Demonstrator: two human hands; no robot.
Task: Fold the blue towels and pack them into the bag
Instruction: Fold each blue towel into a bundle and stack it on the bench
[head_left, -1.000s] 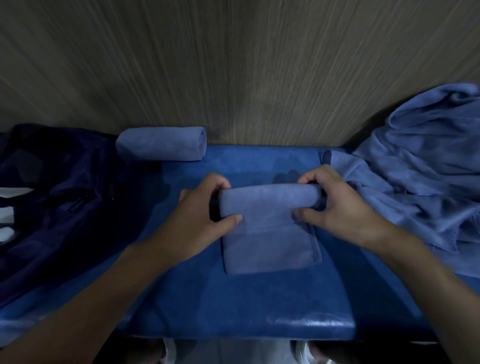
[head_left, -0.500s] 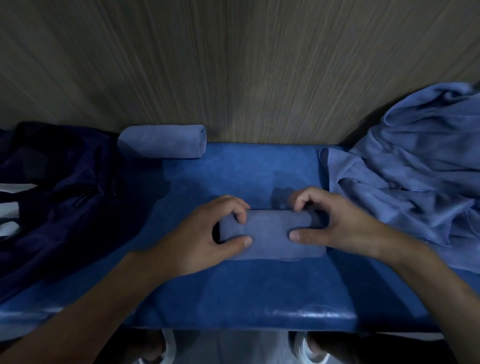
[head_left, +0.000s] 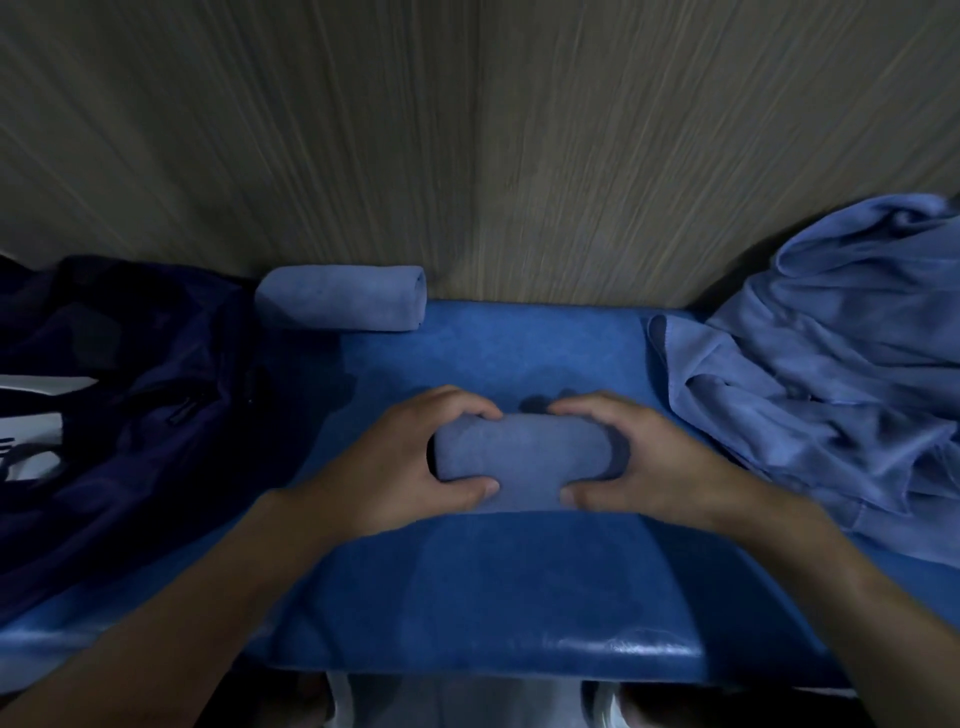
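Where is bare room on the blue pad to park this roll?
Free on the pad: back strip between finished roll and towel pile; front strip between held roll and near edge. Crowded: bag on left, pile on right.

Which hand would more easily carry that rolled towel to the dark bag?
Probably the left. Both hands grip the rolled towel, but the left hand holds the end nearer the dark bag, which lies to the left. The right hand is nearer the unfolded pile.

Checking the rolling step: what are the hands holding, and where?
Both hands grip the rolled towel: left hand at its left end, right hand at its right end.
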